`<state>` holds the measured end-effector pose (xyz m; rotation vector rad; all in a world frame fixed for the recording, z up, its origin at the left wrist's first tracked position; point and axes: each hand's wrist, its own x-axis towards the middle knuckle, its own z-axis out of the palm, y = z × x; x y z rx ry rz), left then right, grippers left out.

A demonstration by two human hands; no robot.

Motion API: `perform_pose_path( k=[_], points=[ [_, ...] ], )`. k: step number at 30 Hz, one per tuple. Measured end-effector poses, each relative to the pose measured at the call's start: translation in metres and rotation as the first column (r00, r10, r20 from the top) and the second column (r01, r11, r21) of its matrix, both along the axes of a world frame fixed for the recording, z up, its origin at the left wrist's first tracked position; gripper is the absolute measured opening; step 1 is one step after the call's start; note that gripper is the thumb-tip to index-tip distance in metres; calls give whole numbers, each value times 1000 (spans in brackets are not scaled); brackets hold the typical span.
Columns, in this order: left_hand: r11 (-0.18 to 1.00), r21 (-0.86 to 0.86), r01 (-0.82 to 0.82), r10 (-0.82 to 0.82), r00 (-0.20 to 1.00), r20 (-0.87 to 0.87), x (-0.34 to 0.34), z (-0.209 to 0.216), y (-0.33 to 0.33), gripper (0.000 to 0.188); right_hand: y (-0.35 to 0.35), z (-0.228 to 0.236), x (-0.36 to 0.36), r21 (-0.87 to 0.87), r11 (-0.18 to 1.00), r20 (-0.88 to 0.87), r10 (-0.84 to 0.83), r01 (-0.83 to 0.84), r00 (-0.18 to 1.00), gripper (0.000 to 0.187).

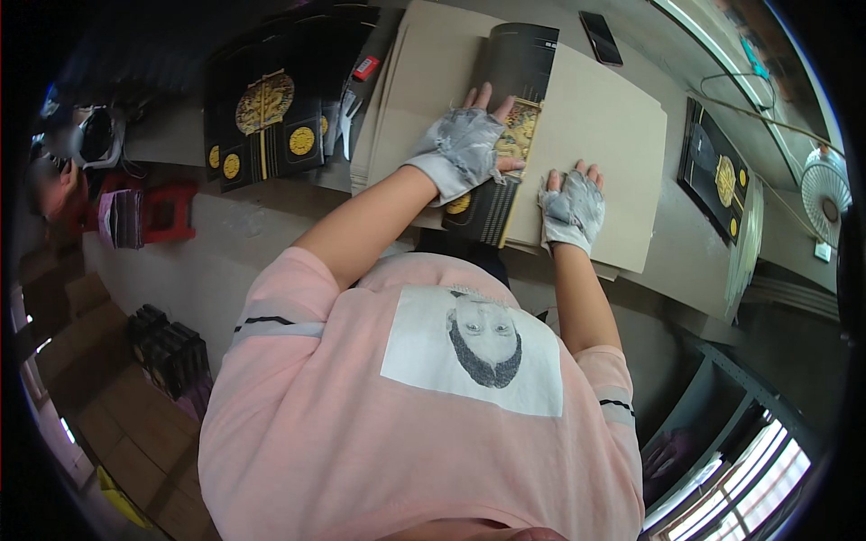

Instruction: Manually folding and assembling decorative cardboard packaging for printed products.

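Note:
A folded black printed sheet (523, 63) with gold patterns lies lengthwise on a stack of beige boards (613, 126). Spread flat on its middle part, my left hand (465, 140) presses the sheet, thumb pointing toward its right edge. My right hand (575, 207) rests with fingers stretched out on the bare board just right of the sheet, apart from it. Both hands wear grey fingerless gloves. Part of the sheet is hidden under my left hand and wrist; its near end reaches the front edge of the boards.
Several black-and-gold printed sheets (262, 108) lie at the left, with a red tag (365, 68) beside them. A phone (601, 38) is at the back. More printed pieces (717, 171) and a white fan (825, 194) stand right. A red stool (171, 209) is at far left.

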<state>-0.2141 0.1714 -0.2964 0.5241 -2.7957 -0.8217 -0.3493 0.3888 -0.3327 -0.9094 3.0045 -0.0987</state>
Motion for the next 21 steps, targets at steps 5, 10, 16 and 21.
perform_pose_path(
  k=[5, 10, 16, 21],
  points=[
    [961, -276, -12, 60, 984, 167, -20, -3, 20, 97, 8, 2, -2, -174, 984, 27, 50, -44, 998, 55],
    [939, -344, -1, 76, 976, 204, -28, -22, 22, 96, -17, 23, -6, -231, 972, 508, 76, 51, 858, 44],
    [933, -359, -10, 96, 971, 220, -30, -33, 23, 96, -34, 43, -21, -40, 993, 749, 104, -111, 654, 40],
    [907, -422, -3, 69, 988, 140, -22, -38, 24, 89, -39, 37, -17, -22, 989, 888, -48, 146, 457, 30]
  ],
)
